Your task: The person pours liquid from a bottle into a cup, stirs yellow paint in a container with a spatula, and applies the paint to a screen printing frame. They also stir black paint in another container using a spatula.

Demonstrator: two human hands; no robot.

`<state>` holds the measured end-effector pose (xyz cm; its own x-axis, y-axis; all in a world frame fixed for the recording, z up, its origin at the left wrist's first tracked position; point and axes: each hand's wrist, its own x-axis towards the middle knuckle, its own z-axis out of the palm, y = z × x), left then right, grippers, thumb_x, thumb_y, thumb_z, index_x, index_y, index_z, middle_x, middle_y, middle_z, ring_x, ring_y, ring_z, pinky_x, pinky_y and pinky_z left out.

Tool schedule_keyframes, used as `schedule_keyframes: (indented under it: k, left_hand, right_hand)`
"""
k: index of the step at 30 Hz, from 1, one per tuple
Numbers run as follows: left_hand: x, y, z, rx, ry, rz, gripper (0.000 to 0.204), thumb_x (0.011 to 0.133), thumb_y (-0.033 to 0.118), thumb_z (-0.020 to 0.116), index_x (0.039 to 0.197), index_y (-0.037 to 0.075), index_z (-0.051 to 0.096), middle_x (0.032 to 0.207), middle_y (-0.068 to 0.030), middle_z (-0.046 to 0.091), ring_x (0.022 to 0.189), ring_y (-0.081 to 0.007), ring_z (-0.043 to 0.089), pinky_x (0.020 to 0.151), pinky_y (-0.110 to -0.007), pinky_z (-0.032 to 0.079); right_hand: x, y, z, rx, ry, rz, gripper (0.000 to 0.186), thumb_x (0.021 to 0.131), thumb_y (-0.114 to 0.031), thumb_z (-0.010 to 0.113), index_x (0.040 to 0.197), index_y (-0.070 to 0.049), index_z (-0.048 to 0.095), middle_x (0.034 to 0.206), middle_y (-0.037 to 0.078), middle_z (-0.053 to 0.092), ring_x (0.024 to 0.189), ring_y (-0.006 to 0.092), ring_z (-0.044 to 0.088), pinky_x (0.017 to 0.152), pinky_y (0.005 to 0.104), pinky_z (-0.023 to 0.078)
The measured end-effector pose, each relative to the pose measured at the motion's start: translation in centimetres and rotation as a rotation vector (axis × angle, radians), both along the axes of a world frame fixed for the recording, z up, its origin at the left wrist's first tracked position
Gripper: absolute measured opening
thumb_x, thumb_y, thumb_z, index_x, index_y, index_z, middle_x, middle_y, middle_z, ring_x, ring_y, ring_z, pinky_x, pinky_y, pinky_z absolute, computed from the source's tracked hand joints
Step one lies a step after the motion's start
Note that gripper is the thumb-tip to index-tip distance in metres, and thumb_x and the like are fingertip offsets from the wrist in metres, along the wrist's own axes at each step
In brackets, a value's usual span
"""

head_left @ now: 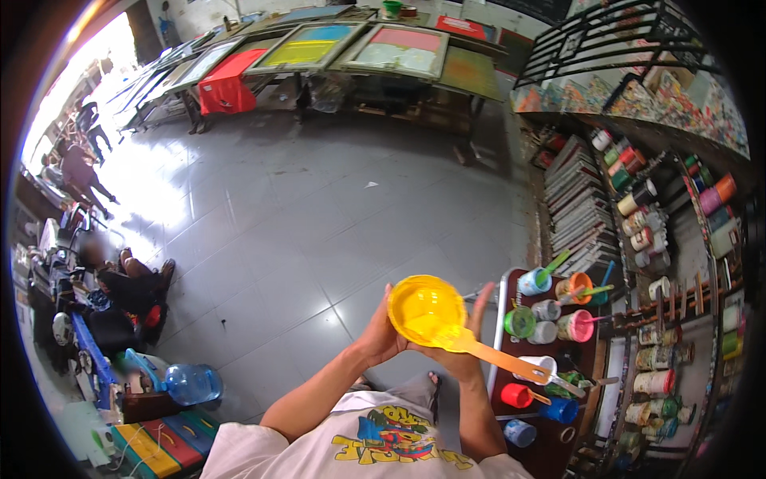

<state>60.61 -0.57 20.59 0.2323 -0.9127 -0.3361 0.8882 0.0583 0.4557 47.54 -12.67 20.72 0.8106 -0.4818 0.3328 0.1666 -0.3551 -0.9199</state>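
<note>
In front of my chest is a round tub (393, 313) of glossy yellow paint (421, 300), tilted so that its inside shows. My left hand (378, 337) is wrapped round the tub's left side. Under its right side, my right hand (456, 359) supports it, with one finger stretched up apart from the wall; its other fingers are partly hidden. A spatula with a long orange handle (507, 358) lies across the tub's lower right rim, its yellow-coated end in the paint. The handle sticks out to the right, above the paint pots.
To my right, a dark red table (504, 319) bears paint pots, including a pink one (575, 326) and a red one (516, 394). Shelves of paint jars (654, 382) stand beyond. Screen-printing frames (396, 49) line the far tables. A person (132, 279) sits at left near a water bottle (193, 385).
</note>
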Motion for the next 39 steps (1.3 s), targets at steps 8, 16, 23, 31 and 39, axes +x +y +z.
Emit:
schedule_keyframes:
  k: [8, 16, 23, 31, 39]
  left_hand:
    - [16.3, 6.5, -2.6, -0.112, 0.155, 0.452, 0.078, 0.103, 0.072, 0.028, 0.145, 0.011, 0.051, 0.144, -0.0126, 0.058, 0.13, -0.0299, 0.059, 0.112, -0.047, 0.047]
    - [36.9, 5.5, -3.1, -0.049, -0.078, 0.572, 0.077, 0.104, 0.071, 0.026, 0.142, 0.01, 0.053, 0.135, -0.0112, 0.063, 0.122, -0.0258, 0.063, 0.103, -0.044, 0.054]
    - [50.7, 1.8, -3.1, -0.052, -0.174, 0.77, 0.07, 0.106, 0.064, 0.027, 0.141, 0.009, 0.054, 0.133, -0.0128, 0.063, 0.121, -0.0274, 0.063, 0.105, -0.047, 0.052]
    - [66.4, 1.7, -6.5, -0.134, 0.012, 0.931, 0.064, 0.106, 0.06, 0.033, 0.142, 0.01, 0.053, 0.136, -0.0132, 0.061, 0.124, -0.0303, 0.06, 0.104, -0.048, 0.052]
    - [85.9, 4.5, -2.7, -0.283, 0.039, 0.909, 0.055, 0.104, 0.053, 0.035, 0.136, 0.014, 0.057, 0.131, -0.0114, 0.063, 0.119, -0.0322, 0.062, 0.098, -0.052, 0.053]
  right_hand:
    - [18.8, 2.7, -0.9, -0.169, 0.165, 0.216, 0.15, 0.069, -0.019, 0.097, 0.161, -0.007, -0.021, 0.154, 0.019, 0.045, 0.138, 0.0289, 0.05, 0.121, 0.0454, 0.033]
    - [37.5, -12.5, 4.0, 0.493, 0.756, 0.61, 0.07, 0.097, -0.058, 0.063, 0.13, 0.004, 0.063, 0.11, 0.018, 0.072, 0.097, 0.0231, 0.071, 0.088, 0.0334, 0.055]
    - [57.1, -9.6, 12.4, -0.466, 1.045, 0.882, 0.049, 0.097, -0.045, 0.067, 0.096, 0.003, 0.075, 0.065, 0.011, 0.069, 0.06, 0.0183, 0.07, 0.056, 0.0347, 0.05]
    - [74.8, -9.5, 13.4, -1.201, 0.567, 0.801, 0.039, 0.097, -0.041, 0.066, 0.105, -0.005, 0.074, 0.071, 0.008, 0.067, 0.063, 0.0254, 0.067, 0.058, 0.0417, 0.053]
    - [89.1, -4.6, 7.5, -1.278, 0.167, 0.437, 0.041, 0.101, -0.034, 0.063, 0.131, -0.007, 0.065, 0.088, 0.006, 0.055, 0.074, 0.0205, 0.065, 0.051, 0.0349, 0.056]
